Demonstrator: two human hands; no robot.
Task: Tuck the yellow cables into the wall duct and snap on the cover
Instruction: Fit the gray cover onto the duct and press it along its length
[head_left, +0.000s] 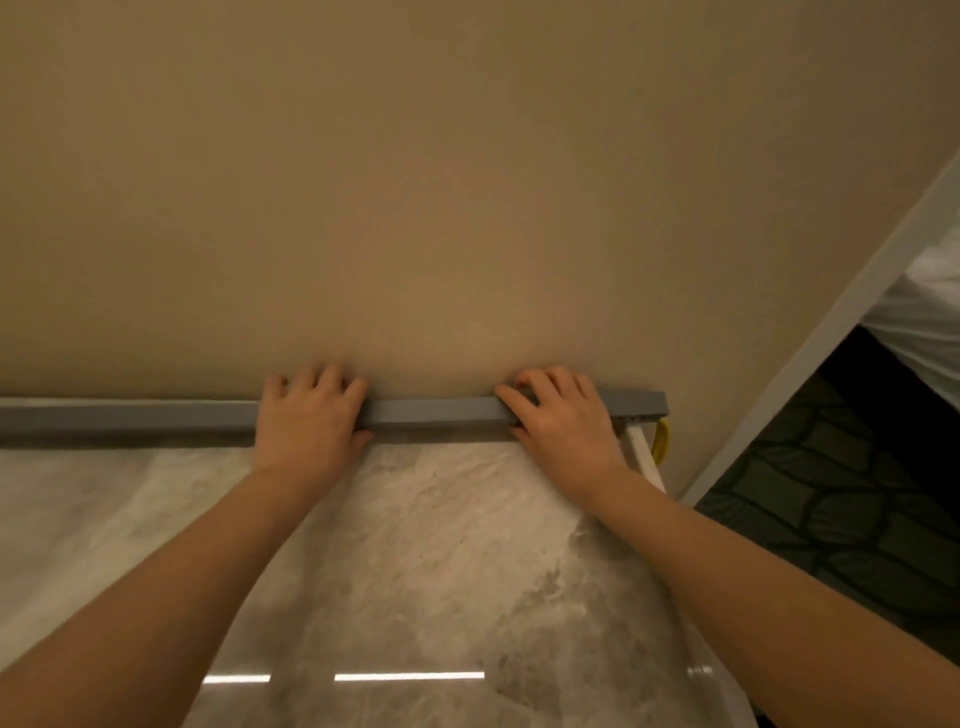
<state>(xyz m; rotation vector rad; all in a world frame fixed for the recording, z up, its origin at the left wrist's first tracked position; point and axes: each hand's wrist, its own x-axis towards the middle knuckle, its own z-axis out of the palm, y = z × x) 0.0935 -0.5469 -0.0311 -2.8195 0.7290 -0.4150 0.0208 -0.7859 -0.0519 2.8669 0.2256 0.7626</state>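
Observation:
A long grey wall duct (431, 411) runs horizontally along the foot of the beige wall, with its grey cover lying over it. My left hand (309, 421) wraps over the duct near the middle, fingers on top and thumb underneath. My right hand (563, 415) grips it the same way further right, close to the duct's right end (644, 406). A short loop of yellow cable (661, 441) hangs out below that right end. The rest of the cables are hidden inside the duct.
A glossy marble floor (415, 545) stretches from the wall toward me. A white strip (644, 457) leans by the duct's right end. At the right, a white door frame (831, 332) opens onto dark patterned carpet (831, 519).

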